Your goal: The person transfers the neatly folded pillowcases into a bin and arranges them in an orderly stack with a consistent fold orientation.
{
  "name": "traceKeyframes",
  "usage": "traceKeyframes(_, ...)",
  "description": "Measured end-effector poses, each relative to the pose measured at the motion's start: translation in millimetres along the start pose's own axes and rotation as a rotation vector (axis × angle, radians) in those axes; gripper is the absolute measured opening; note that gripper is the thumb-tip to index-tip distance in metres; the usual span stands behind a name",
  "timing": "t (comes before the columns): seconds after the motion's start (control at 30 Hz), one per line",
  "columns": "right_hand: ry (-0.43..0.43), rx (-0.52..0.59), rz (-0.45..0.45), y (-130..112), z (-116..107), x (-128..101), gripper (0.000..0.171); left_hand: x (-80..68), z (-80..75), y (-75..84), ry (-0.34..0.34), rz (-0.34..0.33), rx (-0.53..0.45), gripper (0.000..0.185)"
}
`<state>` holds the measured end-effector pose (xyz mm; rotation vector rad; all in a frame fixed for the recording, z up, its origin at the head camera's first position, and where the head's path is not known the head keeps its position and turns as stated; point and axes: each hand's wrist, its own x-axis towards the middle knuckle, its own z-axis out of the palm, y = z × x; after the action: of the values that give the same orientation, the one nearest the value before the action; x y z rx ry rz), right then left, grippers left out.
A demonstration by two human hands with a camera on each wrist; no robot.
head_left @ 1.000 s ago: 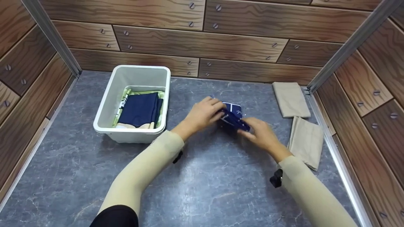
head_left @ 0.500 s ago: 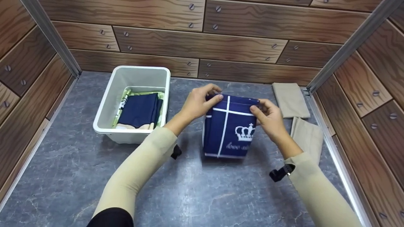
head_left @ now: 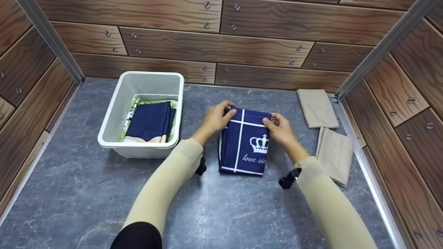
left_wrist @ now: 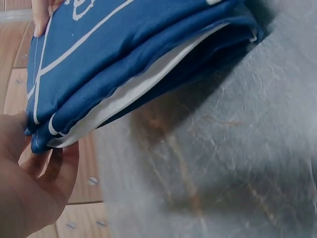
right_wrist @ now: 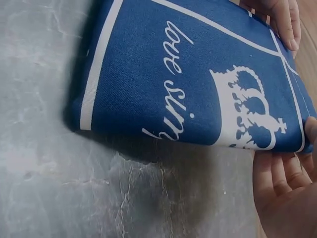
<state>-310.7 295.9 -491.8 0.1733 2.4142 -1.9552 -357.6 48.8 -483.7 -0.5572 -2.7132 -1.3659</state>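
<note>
A folded navy cloth (head_left: 244, 145), printed with white lines, a white crown and the lettering "love sim", lies flat-side up between the two hands at about the middle of the tabletop (head_left: 242, 214). The left-hand grip (head_left: 218, 119) pinches its back left corner and the right-hand grip (head_left: 281, 131) its back right corner, thumbs on top and fingers underneath. The left wrist view shows the layers gaping along the left side, with a white strip inside; whether the near end touches the tabletop cannot be told.

One second ago the navy cloth was tipped and bunched between the hands, its crown hidden. Half a second ago it was blurred and a little farther right; now it is sharper and the lettering reads clearly.

The white bin (head_left: 138, 144) stands unchanged near the back left corner, a plain navy folded piece (head_left: 147, 121) and green-patterned fabric (head_left: 128, 121) inside. Likewise unmoved, one beige folded cloth (head_left: 317, 109) lies near the back right corner and a second beige cloth (head_left: 335, 155) just in front, along the right edge.
</note>
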Motion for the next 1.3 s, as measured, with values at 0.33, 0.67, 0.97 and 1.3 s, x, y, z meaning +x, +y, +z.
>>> traceKeyframes(0.33, -0.029, -0.036, 0.079, 13, -1, 10, 0.056, -1.4, 6.3, -15.8, -0.022, -0.076, -0.131, 0.041)
traceKeyframes(0.67, -0.077, 0.024, 0.113, 31, -12, -6, 0.058, -25.1, 4.3, -27.5, -0.035, -0.154, -0.203, 0.047)
traceKeyframes(0.97, -0.093, 0.086, 0.193, 39, -22, -34, 0.062, -55.6, 0.4, -21.9, -0.122, -0.459, -0.555, 0.065)
traceKeyframes(1.3, -0.192, 0.261, 0.381, 29, -17, -57, 0.073, -71.1, -0.8, -11.2, -0.257, -0.746, -0.906, 0.073)
